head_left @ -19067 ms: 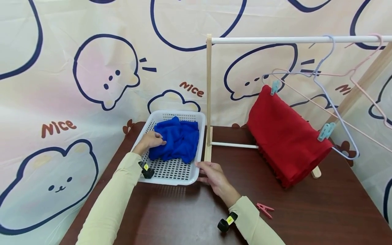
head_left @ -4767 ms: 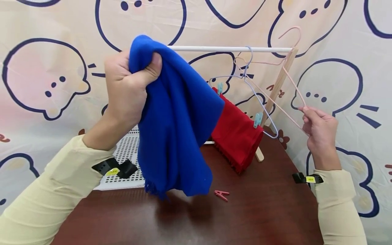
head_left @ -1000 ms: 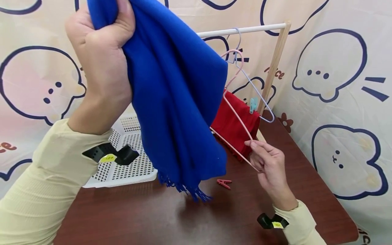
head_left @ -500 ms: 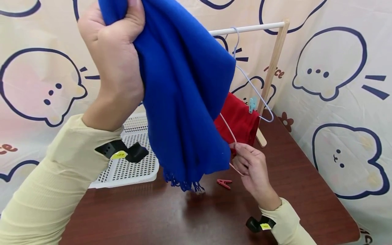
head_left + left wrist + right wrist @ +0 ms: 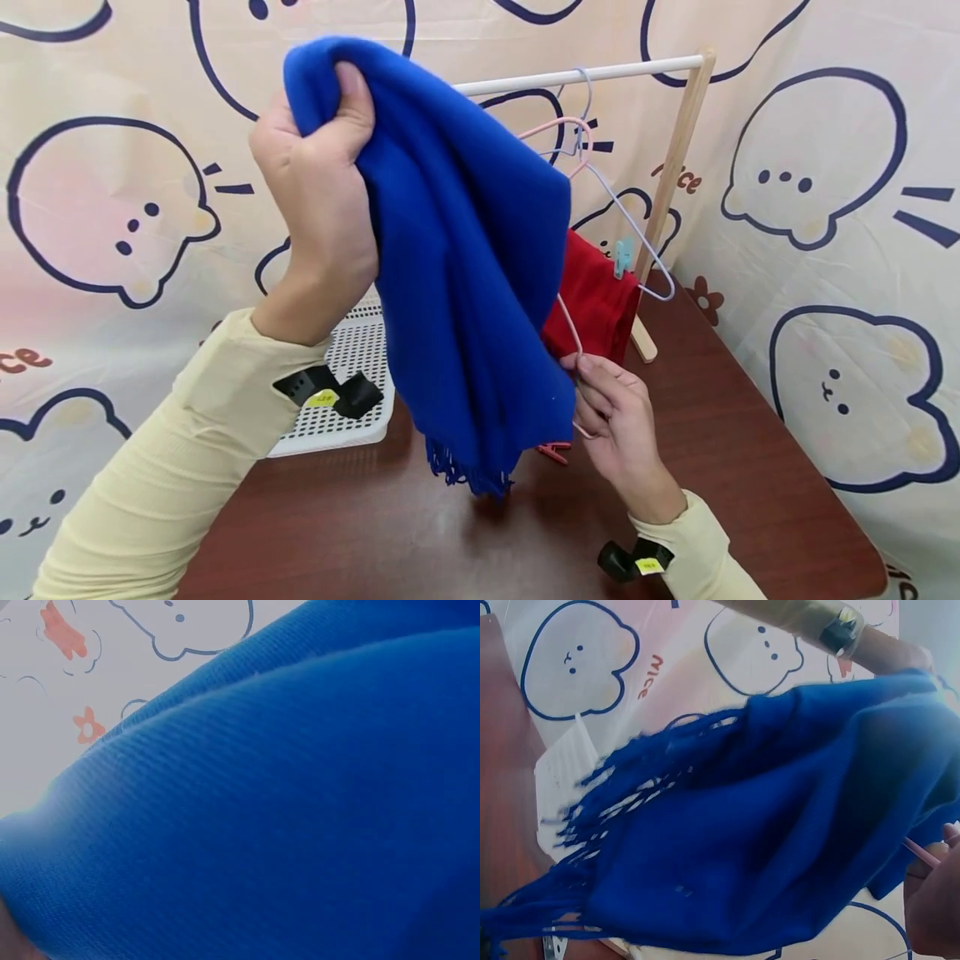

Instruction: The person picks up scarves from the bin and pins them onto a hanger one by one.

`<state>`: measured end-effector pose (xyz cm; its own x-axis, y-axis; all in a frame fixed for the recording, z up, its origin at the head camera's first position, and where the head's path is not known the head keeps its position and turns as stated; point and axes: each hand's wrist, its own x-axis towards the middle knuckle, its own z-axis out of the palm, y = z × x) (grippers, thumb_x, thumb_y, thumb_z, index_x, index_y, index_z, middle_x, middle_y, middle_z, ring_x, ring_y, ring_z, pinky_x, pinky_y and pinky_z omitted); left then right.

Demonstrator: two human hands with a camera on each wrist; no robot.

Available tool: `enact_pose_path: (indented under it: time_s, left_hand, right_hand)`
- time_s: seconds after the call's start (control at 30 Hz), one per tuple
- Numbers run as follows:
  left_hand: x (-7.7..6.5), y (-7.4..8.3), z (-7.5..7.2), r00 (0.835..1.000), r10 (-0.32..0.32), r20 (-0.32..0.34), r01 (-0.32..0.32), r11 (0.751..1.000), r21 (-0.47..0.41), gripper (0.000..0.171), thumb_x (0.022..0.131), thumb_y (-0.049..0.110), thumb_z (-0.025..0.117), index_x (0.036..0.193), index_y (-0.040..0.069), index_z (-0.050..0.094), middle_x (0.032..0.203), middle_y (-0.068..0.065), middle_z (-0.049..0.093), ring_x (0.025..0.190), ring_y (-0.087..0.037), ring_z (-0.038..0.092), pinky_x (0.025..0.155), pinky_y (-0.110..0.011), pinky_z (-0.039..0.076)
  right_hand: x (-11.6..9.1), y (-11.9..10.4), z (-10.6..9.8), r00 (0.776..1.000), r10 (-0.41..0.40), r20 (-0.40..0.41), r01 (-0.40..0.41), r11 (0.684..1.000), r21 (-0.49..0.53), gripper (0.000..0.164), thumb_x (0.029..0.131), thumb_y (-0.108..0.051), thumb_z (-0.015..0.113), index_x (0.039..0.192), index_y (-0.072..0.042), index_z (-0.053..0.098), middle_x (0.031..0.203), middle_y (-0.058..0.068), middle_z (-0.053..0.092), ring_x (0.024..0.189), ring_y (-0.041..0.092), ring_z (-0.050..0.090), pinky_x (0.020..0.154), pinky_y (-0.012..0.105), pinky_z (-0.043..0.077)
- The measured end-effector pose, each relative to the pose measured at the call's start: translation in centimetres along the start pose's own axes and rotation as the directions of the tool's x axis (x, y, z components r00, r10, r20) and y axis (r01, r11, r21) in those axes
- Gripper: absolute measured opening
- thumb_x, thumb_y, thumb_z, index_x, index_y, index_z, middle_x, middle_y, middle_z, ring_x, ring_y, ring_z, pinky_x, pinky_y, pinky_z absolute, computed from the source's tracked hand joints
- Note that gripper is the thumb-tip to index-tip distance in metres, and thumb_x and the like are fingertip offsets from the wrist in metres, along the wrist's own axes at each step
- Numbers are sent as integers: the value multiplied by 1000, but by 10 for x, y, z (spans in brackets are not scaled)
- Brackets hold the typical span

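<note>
1. The dark tabletop (image 5: 750, 467) has bare wood at the right and front. A printed curtain closes the back and right sides. The white basket (image 5: 352, 392) sits at the left edge, and the wooden rack (image 5: 675, 167) stands at the back right.
2. A red cloth (image 5: 600, 308) hangs on a lilac hanger (image 5: 637, 242) from the rack's white rail (image 5: 600, 73), just behind the hands. A red peg (image 5: 553, 452) lies on the tabletop below them.
3. The left hand (image 5: 318, 192) is raised high, fist clenched round a bunched top of the blue scarf (image 5: 472, 275).
4. The right hand (image 5: 615, 408) is lower, beside the scarf's hanging edge, fingertips pinching the pink hanger (image 5: 558, 133) at its lower wire.
5. The scarf hangs in thick folds between the hands, its fringe (image 5: 465, 475) just above the tabletop; it fills the left wrist view.
</note>
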<state>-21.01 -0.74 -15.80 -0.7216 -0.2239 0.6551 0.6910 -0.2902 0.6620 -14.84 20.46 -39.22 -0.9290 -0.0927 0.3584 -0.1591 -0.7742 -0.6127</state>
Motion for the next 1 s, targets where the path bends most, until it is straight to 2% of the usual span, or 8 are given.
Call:
enact_pose_path:
  time_s: [0.17, 0.27, 0.47, 0.67, 0.77, 0.9, 1.0]
  left_hand:
    - [-2, -9, -9, 998, -56, -23, 57, 998, 15, 19, 88, 13, 60, 72, 4, 55, 59, -3, 42, 60, -17, 45, 63, -24, 34]
    - [-3, -16, -15, 996, -86, -36, 87, 995, 38, 16, 88, 13, 60, 76, 3, 58, 62, -3, 47, 64, -17, 49, 66, -25, 37]
    - [-4, -28, -30, 987, -146, -70, 151, 986, 74, 14, 89, 16, 60, 87, 3, 61, 73, -4, 54, 77, -17, 53, 77, -25, 40]
    - [-5, -38, -43, 965, -229, -130, 241, 967, 86, 19, 87, 20, 62, 96, 3, 62, 87, -5, 61, 88, -18, 57, 86, -25, 44]
    - [-5, -44, -47, 955, -259, -146, 274, 957, 92, 18, 88, 21, 61, 95, 4, 63, 88, -5, 61, 89, -18, 56, 87, -24, 44]
    - [-6, -52, -51, 952, -274, -136, 290, 949, 123, 18, 88, 22, 60, 94, 5, 62, 81, -3, 55, 86, -17, 53, 86, -25, 43]
    - [-7, -55, -54, 951, -286, -115, 301, 942, 146, 22, 89, 23, 60, 100, 5, 62, 84, -3, 57, 89, -18, 54, 91, -25, 43]
  right_hand:
    - [1, 0, 5, 991, -55, 119, 49, 998, 46, 44, 100, -1, 17, 107, 9, 59, 52, 5, 22, 35, 18, 17, 37, 26, 9]
    - [3, -1, 8, 985, -82, 150, 73, 995, 64, 45, 100, 1, 15, 106, 10, 59, 51, 4, 21, 34, 17, 18, 37, 26, 10]
    - [6, -2, 11, 980, -95, 175, 80, 993, 89, 46, 99, 1, 14, 105, 10, 59, 50, 5, 21, 34, 17, 18, 38, 26, 10]
    - [11, -2, 12, 974, -127, 186, 108, 988, 107, 47, 100, 0, 14, 106, 11, 59, 50, 4, 21, 34, 17, 19, 37, 25, 11]
    - [13, -4, 12, 973, -141, 181, 122, 986, 111, 46, 100, 0, 15, 106, 12, 59, 50, 4, 22, 34, 17, 19, 37, 25, 10]
    - [14, -7, 14, 971, -158, 180, 149, 987, 62, 44, 99, 2, 17, 105, 11, 60, 50, 5, 23, 34, 17, 20, 36, 25, 11]
    - [14, -9, 17, 968, -163, 191, 167, 986, -6, 43, 99, 3, 19, 104, 11, 61, 51, 6, 26, 35, 18, 21, 36, 26, 12]
